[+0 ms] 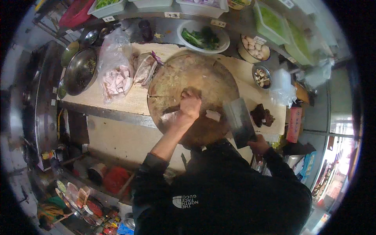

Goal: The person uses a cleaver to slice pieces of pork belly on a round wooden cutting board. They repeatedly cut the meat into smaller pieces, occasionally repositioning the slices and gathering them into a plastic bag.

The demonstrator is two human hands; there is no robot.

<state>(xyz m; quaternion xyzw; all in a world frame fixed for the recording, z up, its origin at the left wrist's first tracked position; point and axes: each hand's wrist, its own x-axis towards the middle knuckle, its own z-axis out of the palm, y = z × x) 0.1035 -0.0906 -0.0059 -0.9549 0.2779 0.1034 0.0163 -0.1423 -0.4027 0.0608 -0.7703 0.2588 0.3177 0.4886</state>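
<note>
A round wooden chopping block (205,76) stands before me. My left hand (191,105) is over its middle, fingers curled downward; whether they hold anything is hidden. Beside that wrist lies a pale, dark-edged piece (170,116), probably meat. A small pale slab (213,115) rests on the block to the right of the hand. My right hand (259,144) grips the handle of a cleaver (239,122). The wide blade is at the block's right edge, apart from the left hand.
Left of the block are a slab of meat (145,70), a plastic bag of cut meat (117,82) and a wok (80,72). Behind stands a bowl of greens (202,38). To the right are a mushroom pot (255,48), a small bowl (261,77) and dark brown pieces (261,115).
</note>
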